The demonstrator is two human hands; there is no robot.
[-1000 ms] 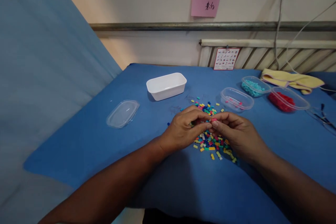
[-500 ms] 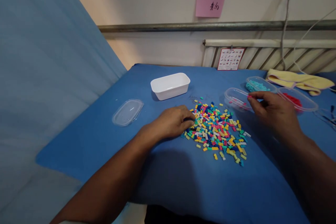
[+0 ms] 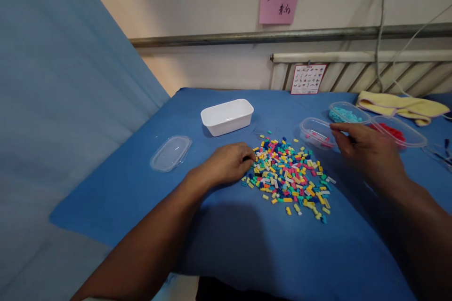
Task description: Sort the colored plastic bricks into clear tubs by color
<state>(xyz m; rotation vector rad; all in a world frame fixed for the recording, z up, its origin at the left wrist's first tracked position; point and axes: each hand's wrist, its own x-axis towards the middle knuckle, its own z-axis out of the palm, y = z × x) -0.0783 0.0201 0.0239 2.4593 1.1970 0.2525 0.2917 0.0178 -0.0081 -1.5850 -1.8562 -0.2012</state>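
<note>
A loose pile of small toy building bricks (image 3: 289, 174) in yellow, pink, blue, green and white lies on the blue-covered table. At its left edge rests my left hand (image 3: 229, 162), fingers loosely curled, a small gap between thumb and forefinger; nothing shows in it. Over the right rim of a clear plastic tub (image 3: 314, 124) hovers my right hand (image 3: 370, 150). Its thumb and forefinger are slightly apart, with no brick visible at the tips. A few pink bricks (image 3: 314, 137) lie inside that tub.
A white tray (image 3: 228, 124) stands behind the pile, and a clear lid (image 3: 171, 153) lies to the left. Tubs of turquoise pieces (image 3: 344, 114) and red pieces (image 3: 393, 132) sit at right, near a yellow cloth (image 3: 402, 106). A blue curtain (image 3: 70, 103) hangs at left.
My hands were together over the pile with a pink brick. My right hand carried it right to the clear tub, and it no longer shows there. My left hand drew back to the pile's left edge.
</note>
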